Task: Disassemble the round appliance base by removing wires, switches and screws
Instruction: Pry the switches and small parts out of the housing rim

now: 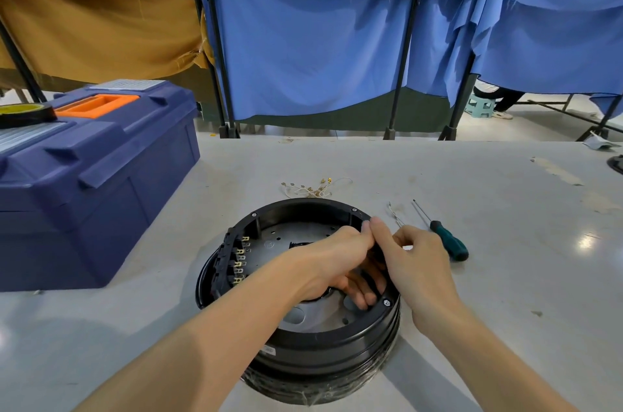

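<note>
Our two hands cover the right rim of the base (pixel 303 344), so we cannot tell what the thumbs meet on. The left hand (pixel 330 259) grips that rim, fingers curled inside. The right hand (pixel 418 256) is curled, its hold hidden. The base, black and round, sits mid-table (pixel 472 175), with a grey plate (pixel 293 229) inside, brass terminals (pixel 240 263) along its left wall and a hex screw (pixel 386 302) on the rim.

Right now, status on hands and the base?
Left hand, right hand both grip round appliance base at right rim, thumbs touching. Terminals mounted on left wall. Green-handled screwdriver lies clear, right of base.
</note>
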`<state>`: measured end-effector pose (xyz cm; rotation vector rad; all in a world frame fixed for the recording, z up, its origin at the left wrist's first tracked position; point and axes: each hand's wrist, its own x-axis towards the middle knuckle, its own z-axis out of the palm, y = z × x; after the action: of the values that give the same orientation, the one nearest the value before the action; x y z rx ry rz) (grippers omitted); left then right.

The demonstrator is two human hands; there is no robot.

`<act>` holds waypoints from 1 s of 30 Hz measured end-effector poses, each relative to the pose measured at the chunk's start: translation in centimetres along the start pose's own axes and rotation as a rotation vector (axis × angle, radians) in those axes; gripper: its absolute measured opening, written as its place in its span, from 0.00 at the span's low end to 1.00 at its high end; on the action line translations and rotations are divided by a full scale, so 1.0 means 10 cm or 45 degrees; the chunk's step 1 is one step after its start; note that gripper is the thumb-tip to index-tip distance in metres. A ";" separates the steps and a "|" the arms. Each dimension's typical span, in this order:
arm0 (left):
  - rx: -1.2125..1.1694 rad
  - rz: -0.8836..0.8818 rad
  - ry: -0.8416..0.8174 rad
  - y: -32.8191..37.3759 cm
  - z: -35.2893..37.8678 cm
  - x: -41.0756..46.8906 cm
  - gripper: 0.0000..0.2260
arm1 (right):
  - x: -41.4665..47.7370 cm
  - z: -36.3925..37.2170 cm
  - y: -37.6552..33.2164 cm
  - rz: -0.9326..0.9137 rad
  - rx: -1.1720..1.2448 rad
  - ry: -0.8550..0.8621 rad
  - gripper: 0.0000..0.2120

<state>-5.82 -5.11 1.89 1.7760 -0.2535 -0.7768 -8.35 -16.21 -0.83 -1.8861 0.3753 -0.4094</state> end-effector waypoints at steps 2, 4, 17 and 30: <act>-0.059 -0.027 -0.022 0.01 -0.03 0.00 0.36 | 0.00 -0.01 -0.01 -0.003 -0.036 -0.009 0.28; -0.084 -0.033 -0.067 0.00 -0.06 0.01 0.39 | 0.00 -0.02 -0.01 0.028 -0.013 -0.047 0.26; -0.058 0.107 0.084 -0.03 0.02 0.10 0.11 | -0.01 0.03 0.05 -0.059 0.136 0.062 0.02; -0.126 0.227 0.135 0.00 0.02 0.09 0.12 | -0.05 0.02 0.02 -0.322 0.093 0.149 0.05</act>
<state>-5.32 -5.76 1.53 1.6698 -0.2933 -0.5566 -8.72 -15.89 -1.14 -1.8482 0.1962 -0.6963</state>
